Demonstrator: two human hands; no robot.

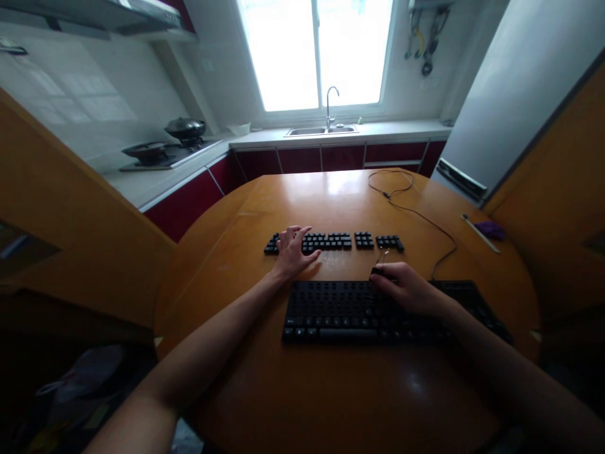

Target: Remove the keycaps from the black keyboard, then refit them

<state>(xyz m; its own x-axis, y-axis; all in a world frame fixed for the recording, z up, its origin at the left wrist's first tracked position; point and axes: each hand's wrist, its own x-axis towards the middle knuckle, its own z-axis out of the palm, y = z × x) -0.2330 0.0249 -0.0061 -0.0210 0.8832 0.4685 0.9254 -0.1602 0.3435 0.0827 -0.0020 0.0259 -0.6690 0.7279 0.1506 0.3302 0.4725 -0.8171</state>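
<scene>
My left hand (292, 255) reaches over the left end of the loose black keycaps (333, 240), its fingers spread. Those keycaps are set out in rows and blocks behind the keyboard. My right hand (405, 285) is closed on the dark handle of a wire keycap puller (382, 257), whose thin metal loops point up and away from me. It hovers over the upper middle of the black keyboard (331, 315). The keyboard's upper rows look stripped to the switches, while caps sit on the lowest rows. My right hand and forearm hide part of its right side.
A keyboard cable (422, 215) curls across the round wooden table (255, 372). A thin brush-like stick (479, 233) and a purple cloth (490, 229) lie at the right. Beyond are a sink (309, 132), a stove (174, 156) with pans, and a fridge (501, 94).
</scene>
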